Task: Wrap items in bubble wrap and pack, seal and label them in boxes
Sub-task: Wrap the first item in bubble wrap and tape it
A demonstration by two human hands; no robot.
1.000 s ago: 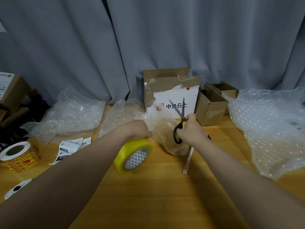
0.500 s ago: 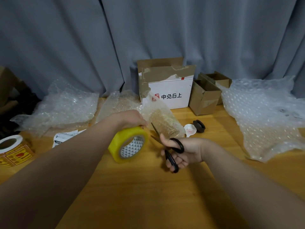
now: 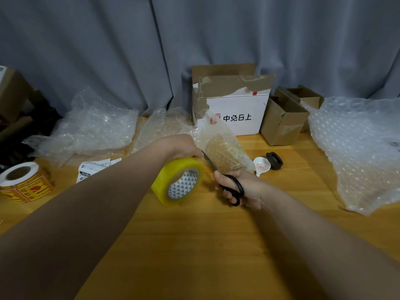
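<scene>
My left hand [image 3: 181, 146] grips the top of a yellow tape roll [image 3: 179, 180] standing on edge on the wooden table [image 3: 194, 245]. My right hand [image 3: 238, 187] holds black-handled scissors [image 3: 231, 185], fingers through the loops, blades pointing up-left toward the gap between the roll and a bubble-wrapped item [image 3: 225, 154]. That wrapped item, cylindrical and brownish, stands just behind the scissors. The blade tips lie under my left hand's fingers. Any tape strip between roll and item is too clear to make out.
A white box [image 3: 238, 111] with torn tape and open brown boxes [image 3: 283, 122] stand at the back. Bubble wrap sheets lie at left [image 3: 93, 126] and right [image 3: 357, 148]. A label roll [image 3: 21, 180], printed labels [image 3: 93, 167], a white spoon [image 3: 260, 165] and a black lid [image 3: 274, 160] are nearby.
My right hand brought the scissors down from an upright position behind the wrapped item to the table front, blades now aimed between roll and item. The spoon and lid became visible.
</scene>
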